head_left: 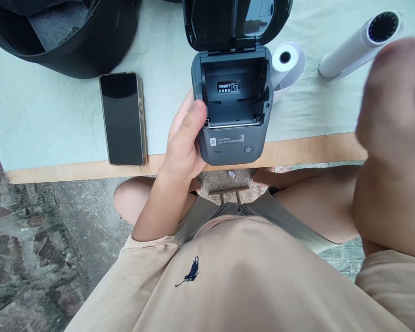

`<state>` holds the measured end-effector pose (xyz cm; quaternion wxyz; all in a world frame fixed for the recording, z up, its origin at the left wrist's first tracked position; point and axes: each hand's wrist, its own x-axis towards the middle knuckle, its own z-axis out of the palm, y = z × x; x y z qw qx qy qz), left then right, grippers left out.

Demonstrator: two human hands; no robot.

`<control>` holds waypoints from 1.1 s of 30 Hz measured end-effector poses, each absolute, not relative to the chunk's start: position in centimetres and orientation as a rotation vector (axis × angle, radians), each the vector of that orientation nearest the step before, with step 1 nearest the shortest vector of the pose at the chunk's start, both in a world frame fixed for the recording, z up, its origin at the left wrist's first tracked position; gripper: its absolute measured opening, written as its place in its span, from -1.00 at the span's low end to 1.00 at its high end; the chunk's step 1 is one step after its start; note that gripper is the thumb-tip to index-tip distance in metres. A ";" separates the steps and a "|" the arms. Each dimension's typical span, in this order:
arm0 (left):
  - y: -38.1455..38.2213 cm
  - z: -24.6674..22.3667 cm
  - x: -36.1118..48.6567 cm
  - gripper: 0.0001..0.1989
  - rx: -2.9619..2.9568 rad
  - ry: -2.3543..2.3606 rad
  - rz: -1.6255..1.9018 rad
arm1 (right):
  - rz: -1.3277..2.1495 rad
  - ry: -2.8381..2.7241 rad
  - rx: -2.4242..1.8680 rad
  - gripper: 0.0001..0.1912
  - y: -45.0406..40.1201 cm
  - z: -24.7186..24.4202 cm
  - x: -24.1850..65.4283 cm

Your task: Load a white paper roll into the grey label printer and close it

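Note:
My left hand (186, 138) is closed around the left side of a dark grey portable label printer (224, 145), its thumb over the front edge. The printer's lid (228, 23) is swung up, and the roll compartment (235, 103) inside holds no roll. A power button (248, 149) and a sticker show on its front face. Raised at the right edge is my right hand (397, 97), blurred, with its thumb up. Most of its fingers are cut off by the frame, so whether it holds anything is hidden.
Behind the printer, to its right, stands a small white paper roll (285, 64). Farther right is a long white roll (349, 50). A phone (121, 120) lies left, near the table's wooden edge (307, 148). A black zippered bag (100, 46) occupies the back left.

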<state>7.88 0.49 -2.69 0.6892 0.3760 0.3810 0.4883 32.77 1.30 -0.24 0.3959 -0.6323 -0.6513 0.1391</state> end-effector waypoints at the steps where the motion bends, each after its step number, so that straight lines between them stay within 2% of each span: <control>1: 0.5 -2.7 7.9 -0.55 0.850 0.854 1.105 | 0.214 -1.846 -1.501 -0.53 1.1 0.1 31.8; 3: 0.4 -2.7 8.0 -0.54 0.867 0.871 1.139 | 0.232 -2.110 -1.409 -0.48 1.1 0.6 29.7; 8: 0.6 -3.5 8.2 -0.43 0.891 0.879 1.191 | 0.272 -2.293 -1.531 -0.26 2.3 0.1 26.8; 10: 0.8 -4.2 8.1 -0.37 0.917 0.864 1.205 | 0.346 -2.262 -1.549 -0.29 2.5 -0.4 26.5; 14: 1.4 -5.4 7.9 -0.29 0.977 0.825 1.230 | 0.400 -2.141 -1.543 -0.49 2.8 -1.2 25.9; 19: 1.3 -5.6 7.7 -0.37 1.015 0.809 1.218 | 0.394 -2.045 -1.613 -0.63 3.5 -1.3 25.6; 23: 1.2 -5.5 7.6 -0.43 0.997 0.814 1.221 | 0.472 -1.974 -1.470 -0.47 3.7 -0.6 26.0; 26: 1.1 -5.3 7.6 -0.48 0.976 0.811 1.228 | 0.626 -1.788 -1.326 -0.39 3.6 0.1 26.1; 33: 1.0 -4.7 7.7 -0.52 0.944 0.787 1.198 | 1.436 -1.062 -1.230 -0.64 3.8 0.2 25.5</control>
